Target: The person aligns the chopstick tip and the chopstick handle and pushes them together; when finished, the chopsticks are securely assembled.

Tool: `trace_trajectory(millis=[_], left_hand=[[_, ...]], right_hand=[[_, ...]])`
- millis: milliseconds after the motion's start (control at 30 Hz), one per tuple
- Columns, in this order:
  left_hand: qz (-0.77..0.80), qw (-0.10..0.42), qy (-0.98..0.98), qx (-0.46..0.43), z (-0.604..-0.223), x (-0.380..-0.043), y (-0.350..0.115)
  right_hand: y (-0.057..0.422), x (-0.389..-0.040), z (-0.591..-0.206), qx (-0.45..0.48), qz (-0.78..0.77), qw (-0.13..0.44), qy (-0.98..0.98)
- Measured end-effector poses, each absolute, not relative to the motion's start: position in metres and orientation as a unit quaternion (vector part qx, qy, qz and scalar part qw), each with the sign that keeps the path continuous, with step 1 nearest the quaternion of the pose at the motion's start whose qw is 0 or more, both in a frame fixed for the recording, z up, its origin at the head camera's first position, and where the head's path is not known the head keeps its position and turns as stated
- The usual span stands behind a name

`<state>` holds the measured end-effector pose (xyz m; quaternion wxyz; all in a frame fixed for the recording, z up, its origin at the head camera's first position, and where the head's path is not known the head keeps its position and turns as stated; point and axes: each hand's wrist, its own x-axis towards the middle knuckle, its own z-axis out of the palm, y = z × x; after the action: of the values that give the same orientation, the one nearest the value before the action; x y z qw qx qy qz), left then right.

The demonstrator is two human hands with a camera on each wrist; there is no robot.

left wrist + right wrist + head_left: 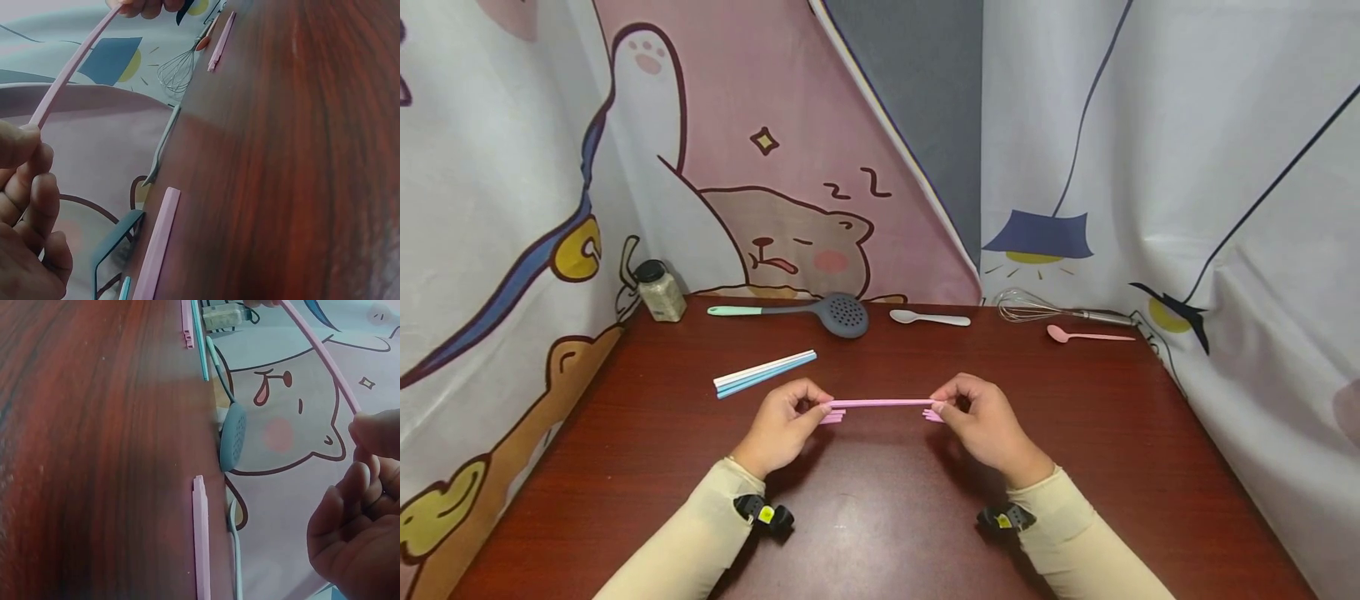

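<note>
A pink chopstick (880, 403) is held level above the table. My left hand (785, 425) pinches one end between thumb and fingers, and my right hand (987, 425) pinches the other end. In the left wrist view the chopstick (75, 65) is clearly raised off the tabletop. Two groups of pink chopsticks lie on the table: one group (832, 417) sticks out from beneath my left hand, the other (932, 415) from beneath my right. My hands hide most of both in the head view. The right wrist view shows the right-hand group (201, 540) lying close together.
White and blue chopsticks (765, 373) lie at the left of the wooden table (880, 508). Along the back are a jar (661, 292), a slotted turner (842, 317), a white spoon (929, 318), a whisk (1037, 308) and a pink spoon (1060, 334). Printed curtains hang around it.
</note>
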<state>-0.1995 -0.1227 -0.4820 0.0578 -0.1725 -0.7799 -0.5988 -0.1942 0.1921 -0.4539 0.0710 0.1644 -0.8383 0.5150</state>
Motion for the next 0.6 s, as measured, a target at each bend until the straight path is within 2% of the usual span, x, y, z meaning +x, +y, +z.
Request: trace_trajectory(millis=[400,600], left_hand=[[-0.579,0.058,-0.794,-0.177,-0.488,-0.209,-0.135],[-0.574,0.066,-0.800,-0.159,-0.491,-0.217,-0.147]], right_hand=[[0.190,-0.198,-0.461,0.174,0.519,0.048,-0.836],[0.193,-0.202,-0.463,0.151,0.511,0.047,-0.845]])
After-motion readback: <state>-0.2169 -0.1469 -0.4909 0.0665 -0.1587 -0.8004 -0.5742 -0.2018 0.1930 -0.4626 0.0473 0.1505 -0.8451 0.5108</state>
